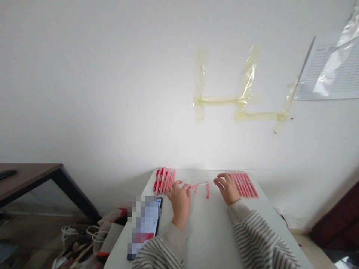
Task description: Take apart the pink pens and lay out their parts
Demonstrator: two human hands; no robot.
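My left hand point(180, 200) pinches a pink pen part point(193, 187) above the white table point(211, 231). From it a thin whitish rod, which looks like a pen refill point(206, 183), runs toward my right hand point(229, 189). The fingertips of that hand are closed on the rod's far end. Below the rod lies a short pink pen piece point(207, 191). Beside my left hand is a group of pink and red pens point(164, 180), some with dark tips. A row of pink pen barrels point(244, 184) lies just right of my right hand.
A phone-like device point(144, 228), its screen blurred, rests along the table's left edge. White wall point(126, 93) with yellowish tape strips point(221, 101) rises behind. At the left stand a brown desk point(30, 175) and, on the floor, bags and cables point(98, 235).
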